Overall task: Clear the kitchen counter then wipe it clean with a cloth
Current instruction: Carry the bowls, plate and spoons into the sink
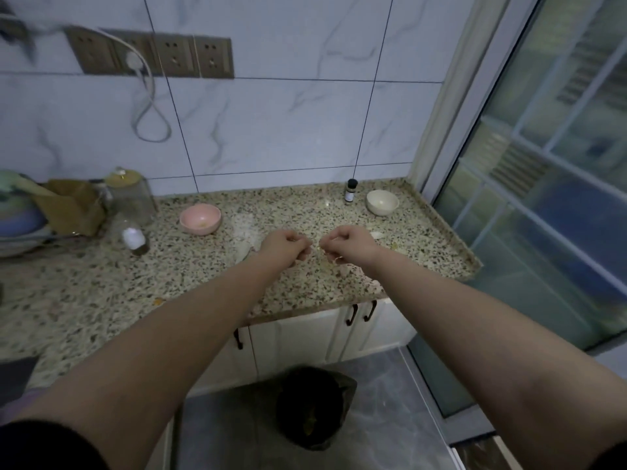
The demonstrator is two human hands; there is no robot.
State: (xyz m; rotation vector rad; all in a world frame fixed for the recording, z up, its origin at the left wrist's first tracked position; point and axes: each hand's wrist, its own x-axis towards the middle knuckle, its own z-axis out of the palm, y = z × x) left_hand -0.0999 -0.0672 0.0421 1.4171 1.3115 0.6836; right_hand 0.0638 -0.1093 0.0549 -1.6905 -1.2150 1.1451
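Curled hands (pixel 288 245) — over counter (pixel 203 276)

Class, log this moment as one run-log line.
stage: clearing | left hand: curled over counter | right hand: curled, contents unclear | pink bowl, white bowl: uncleared

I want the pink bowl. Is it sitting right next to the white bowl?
No, the pink bowl sits far left of the white bowl, with both hands between them.

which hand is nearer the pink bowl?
Left. The left hand is just right of the pink bowl and a little nearer the counter's front edge; the right hand is farther right again, beyond the left hand.
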